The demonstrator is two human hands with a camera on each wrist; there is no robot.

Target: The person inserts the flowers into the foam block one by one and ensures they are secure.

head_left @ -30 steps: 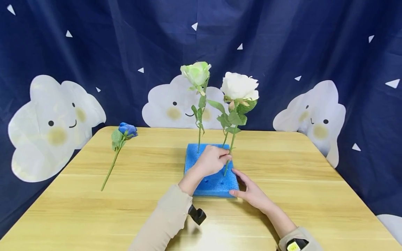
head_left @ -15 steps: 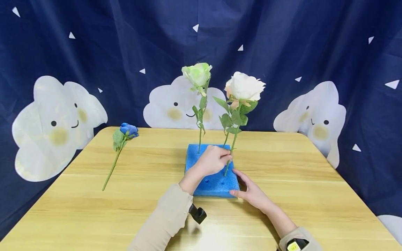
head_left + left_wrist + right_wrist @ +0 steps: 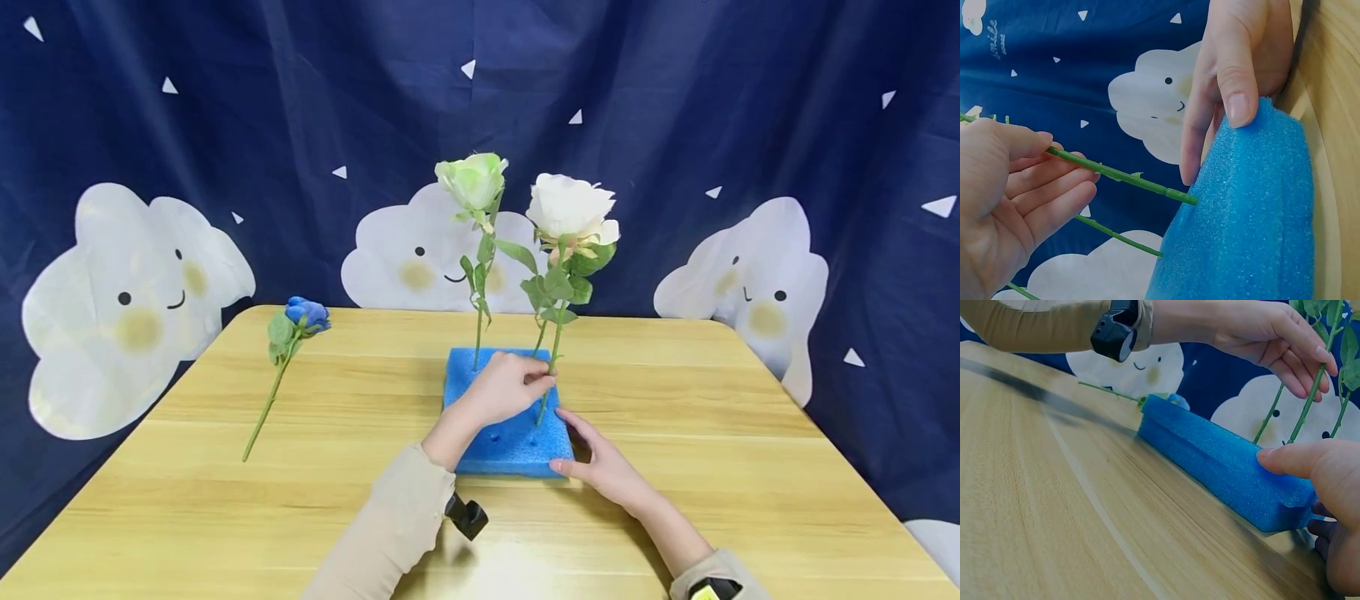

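In the head view, my left hand (image 3: 510, 388) pinches the green stem (image 3: 1129, 179) of a white rose (image 3: 572, 208) between thumb and fingers. The stem's lower end meets the top of a blue foam block (image 3: 495, 457); how deep it sits cannot be told. My right hand (image 3: 609, 468) rests at the block's right side, fingers extended, the thumb touching its front corner. A pale green rose (image 3: 472, 182) stands upright in the block's back left. Another stem (image 3: 1268, 417) stands in the foam behind the held one; its bloom is hidden or merges with the white rose.
A blue rose (image 3: 307, 313) lies on the wooden table (image 3: 360, 392) to the left, stem towards me. Small holes (image 3: 495, 437) show in the foam's top. A dark blue curtain (image 3: 645, 75) with cloud faces hangs behind the table.
The white rose's head swung right, then back left, while my left hand kept hold of its stem. My right hand stayed at the foam block.
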